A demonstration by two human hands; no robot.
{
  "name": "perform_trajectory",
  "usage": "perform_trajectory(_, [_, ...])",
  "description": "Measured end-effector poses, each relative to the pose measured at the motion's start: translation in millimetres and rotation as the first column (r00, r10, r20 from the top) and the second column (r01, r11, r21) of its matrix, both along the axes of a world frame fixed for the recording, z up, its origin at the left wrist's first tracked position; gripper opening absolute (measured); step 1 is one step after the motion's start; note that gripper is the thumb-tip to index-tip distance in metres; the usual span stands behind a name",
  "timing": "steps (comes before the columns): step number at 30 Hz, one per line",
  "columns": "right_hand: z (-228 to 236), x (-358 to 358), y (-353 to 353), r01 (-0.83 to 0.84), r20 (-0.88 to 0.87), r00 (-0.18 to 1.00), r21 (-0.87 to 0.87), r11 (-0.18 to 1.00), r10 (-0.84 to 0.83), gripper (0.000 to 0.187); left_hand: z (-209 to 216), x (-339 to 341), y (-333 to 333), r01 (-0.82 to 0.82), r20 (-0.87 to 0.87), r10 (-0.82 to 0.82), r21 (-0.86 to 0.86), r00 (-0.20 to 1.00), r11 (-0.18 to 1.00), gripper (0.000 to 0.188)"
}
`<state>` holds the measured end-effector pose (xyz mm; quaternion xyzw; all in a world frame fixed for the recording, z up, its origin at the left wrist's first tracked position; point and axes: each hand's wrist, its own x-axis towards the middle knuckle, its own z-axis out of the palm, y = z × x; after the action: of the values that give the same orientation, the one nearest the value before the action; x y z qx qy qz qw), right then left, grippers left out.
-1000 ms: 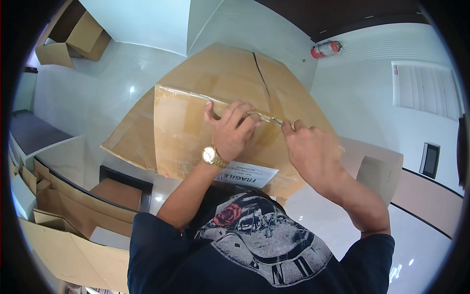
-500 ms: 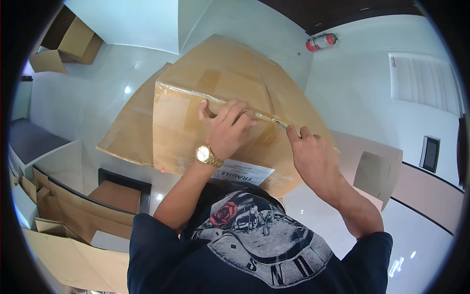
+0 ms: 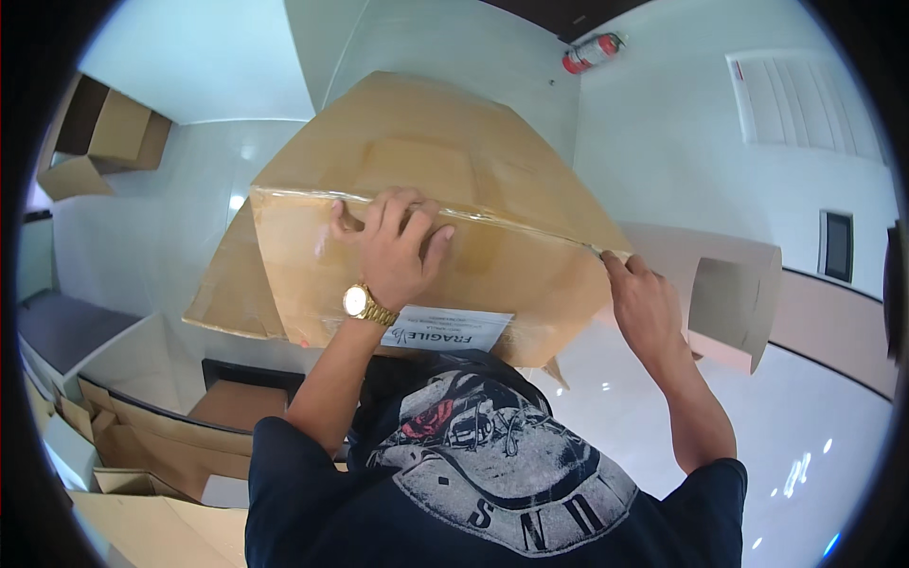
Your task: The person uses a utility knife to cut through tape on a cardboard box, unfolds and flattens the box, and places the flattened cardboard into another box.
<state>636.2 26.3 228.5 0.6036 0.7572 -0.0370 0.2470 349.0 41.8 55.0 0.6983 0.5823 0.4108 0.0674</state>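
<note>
A large brown cardboard box (image 3: 369, 251) stands before me, with clear shiny tape along its upper near edge. A white printed label (image 3: 445, 328) sits low on its near side. My left hand (image 3: 396, 248), below a gold wristwatch (image 3: 369, 304), rests on the box with bent, spread fingers over the taped edge. Farther right, my right hand (image 3: 644, 305) is closed, thumb and fingertips pinched at the right end of that edge. A small dark tip shows by those fingertips; what it belongs to is hidden.
Behind the box's left side leans another flat cardboard piece (image 3: 222, 284). Open cartons (image 3: 123, 128) stand far left, and folded cardboard (image 3: 156, 450) fills the near left. A curled pale sheet (image 3: 734, 308) is at right. A red fire extinguisher (image 3: 592, 54) hangs at the back.
My right hand has slid right along the taped edge toward the box's right corner. My left hand stays on the edge, its fingers shifted slightly. The view has turned a little.
</note>
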Motion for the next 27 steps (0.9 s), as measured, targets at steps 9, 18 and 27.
perform_trajectory(9, [3.6, 87.5, -19.8, 0.107, 0.201, 0.973, 0.019, 0.994, -0.109, 0.039, -3.6, -0.2, 5.0, -0.006, -0.126, 0.003, -0.024, 0.992, 1.0, 0.022])
perform_trajectory(18, [-7.6, 112.7, -22.7, 0.177, 0.073, 0.98, 0.106, 0.979, -0.185, 0.032, -9.2, -13.1, 6.1, -0.018, -0.265, -0.003, -0.078, 0.964, 0.997, 0.039])
perform_trajectory(27, [59.8, 51.8, -12.3, 0.33, -0.259, 0.914, 0.026, 0.944, -0.313, 0.034, -28.3, -128.0, -3.4, -0.337, 0.233, 0.448, -0.395, 0.863, 0.855, 0.099])
